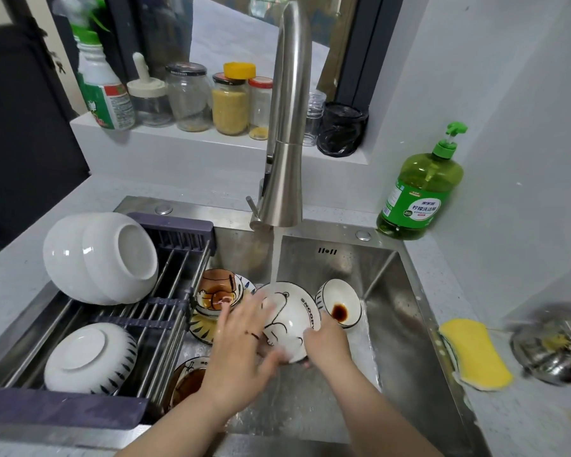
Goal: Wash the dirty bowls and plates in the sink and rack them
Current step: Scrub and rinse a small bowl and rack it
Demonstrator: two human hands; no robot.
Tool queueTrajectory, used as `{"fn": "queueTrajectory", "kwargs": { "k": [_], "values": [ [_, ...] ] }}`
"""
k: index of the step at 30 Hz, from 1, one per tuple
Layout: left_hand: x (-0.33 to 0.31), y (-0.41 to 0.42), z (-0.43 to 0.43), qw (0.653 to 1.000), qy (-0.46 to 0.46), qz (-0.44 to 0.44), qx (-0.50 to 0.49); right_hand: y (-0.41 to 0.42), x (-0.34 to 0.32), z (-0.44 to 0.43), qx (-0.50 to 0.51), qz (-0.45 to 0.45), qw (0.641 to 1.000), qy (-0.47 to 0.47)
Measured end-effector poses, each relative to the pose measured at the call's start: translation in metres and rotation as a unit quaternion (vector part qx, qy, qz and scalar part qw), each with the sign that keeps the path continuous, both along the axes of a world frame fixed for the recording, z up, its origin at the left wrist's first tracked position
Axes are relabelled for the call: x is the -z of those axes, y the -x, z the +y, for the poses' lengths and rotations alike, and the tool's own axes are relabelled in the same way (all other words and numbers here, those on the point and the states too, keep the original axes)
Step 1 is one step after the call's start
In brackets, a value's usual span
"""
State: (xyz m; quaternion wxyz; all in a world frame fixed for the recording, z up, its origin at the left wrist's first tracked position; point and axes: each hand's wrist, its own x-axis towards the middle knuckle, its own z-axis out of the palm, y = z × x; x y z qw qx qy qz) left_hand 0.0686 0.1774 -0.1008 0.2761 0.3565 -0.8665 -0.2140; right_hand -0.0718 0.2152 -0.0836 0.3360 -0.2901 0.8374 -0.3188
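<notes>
We are mid-rinse: our left hand (pixel 241 341), blurred, lies with fingers spread flat on the outside of the cartoon bowl (pixel 292 313), while our right hand (pixel 327 343) curls round its rim on the right. The bowl is tipped bottom-up, low in the sink (pixel 396 291) and directly under the stream (pixel 277 255). By our judgement this is the washing step for one bowl of several. The next move calls for turning it so both faces clear, then lifting it left onto the rack (pixel 63 407), where open bars show between the bowls already there. Slick glaze and wet fingers argue for a firm two-handed hold on the way. Nearest us on the left, a brown bowl (pixel 187 380) sits in the sink with dark sauce inside, partly under the rack's edge. On the rack a striped bowl (pixel 89 357) rests upturned and looks clean. To the right, on the counter, a yellow sponge (pixel 475 351) lies near a blurred steel object we cannot identify. Beyond the hands a small bowl (pixel 338 303) leans on its side with a dark sauce spot in it, and a bear bowl (pixel 216 293) smeared brown tops a stack of patterned dishes. Farther along the rack, two white bowls (pixel 99 255) nest on their sides. Behind them the tap (pixel 287 143) runs, and a green soap bottle (pixel 419 192) stands on the counter, seemingly low on liquid. Jars (pixel 229 107) line the ledge, one filled with yellow grain.
</notes>
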Motion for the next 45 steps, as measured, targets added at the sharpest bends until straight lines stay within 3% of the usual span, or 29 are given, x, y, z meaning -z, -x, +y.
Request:
{"fn": "queueTrajectory", "kwargs": {
  "k": [3, 5, 8, 11, 13, 14, 15, 17, 20, 21, 23, 26, 29, 32, 34, 36, 38, 39, 41, 43, 45],
  "values": [
    [0.008, -0.005, 0.005, 0.971, 0.161, -0.142, 0.102, 0.012, -0.010, -0.007, 0.007, -0.067, 0.997, -0.036],
    [0.007, -0.004, -0.001, 0.956, 0.205, -0.166, 0.128, 0.018, -0.019, -0.008, -0.026, -0.059, 0.996, -0.066],
    [0.000, 0.004, -0.016, 0.962, 0.163, -0.165, 0.143, 0.020, -0.026, -0.010, -0.078, -0.052, 0.990, -0.107],
    [-0.009, 0.010, -0.025, 0.963, 0.063, -0.221, 0.140, 0.022, -0.030, -0.013, -0.078, -0.070, 0.992, -0.067],
    [-0.018, 0.013, -0.025, 0.981, -0.130, -0.134, 0.059, 0.020, -0.031, -0.018, -0.063, -0.057, 0.996, -0.012],
    [-0.021, 0.014, -0.026, 0.961, -0.273, -0.044, 0.026, 0.018, -0.029, -0.020, -0.070, -0.001, 0.997, 0.017],
    [-0.023, 0.014, -0.029, 0.921, -0.385, 0.055, -0.001, 0.015, -0.026, -0.022, -0.090, 0.076, 0.992, 0.038],
    [-0.026, 0.011, -0.037, 0.836, -0.507, 0.208, -0.019, 0.002, -0.028, -0.023, -0.187, 0.183, 0.962, 0.076],
    [-0.037, 0.007, -0.043, 0.753, -0.590, 0.292, 0.027, -0.009, -0.034, -0.041, -0.303, 0.191, 0.929, 0.090],
    [-0.039, 0.006, -0.045, 0.738, -0.603, 0.300, 0.038, -0.007, -0.035, -0.050, -0.298, 0.160, 0.937, 0.088],
    [-0.040, 0.003, -0.050, 0.715, -0.620, 0.321, 0.045, -0.001, -0.044, -0.065, -0.219, 0.011, 0.970, 0.108],
    [-0.038, -0.001, -0.057, 0.693, -0.632, 0.344, 0.053, 0.012, -0.045, -0.069, -0.106, -0.205, 0.970, 0.080],
    [-0.042, -0.002, -0.060, 0.687, -0.640, 0.339, 0.063, 0.012, -0.027, -0.064, -0.021, -0.297, 0.954, 0.038],
    [-0.044, 0.000, -0.062, 0.702, -0.638, 0.314, 0.047, 0.006, -0.026, -0.064, 0.014, -0.266, 0.963, 0.034],
    [-0.044, 0.003, -0.063, 0.736, -0.618, 0.269, 0.058, 0.005, -0.036, -0.065, -0.054, -0.174, 0.981, 0.067],
    [-0.044, 0.007, -0.060, 0.764, -0.602, 0.218, 0.081, -0.002, -0.040, -0.065, -0.184, -0.041, 0.980, 0.066],
    [-0.043, 0.009, -0.058, 0.765, -0.603, 0.207, 0.097, -0.010, -0.044, -0.065, -0.268, 0.077, 0.959, 0.040],
    [-0.042, 0.009, -0.058, 0.756, -0.608, 0.217, 0.108, -0.009, -0.049, -0.065, -0.272, 0.087, 0.958, 0.034],
    [-0.038, 0.005, -0.060, 0.731, -0.622, 0.251, 0.128, -0.002, -0.059, -0.064, -0.221, 0.003, 0.974, 0.040],
    [-0.039, 0.001, -0.060, 0.702, -0.636, 0.289, 0.134, 0.011, -0.058, -0.061, -0.114, -0.138, 0.983, 0.047],
    [-0.047, 0.002, -0.060, 0.688, -0.639, 0.327, 0.110, 0.015, -0.049, -0.058, 0.008, -0.290, 0.955, 0.066]
  ]
}}
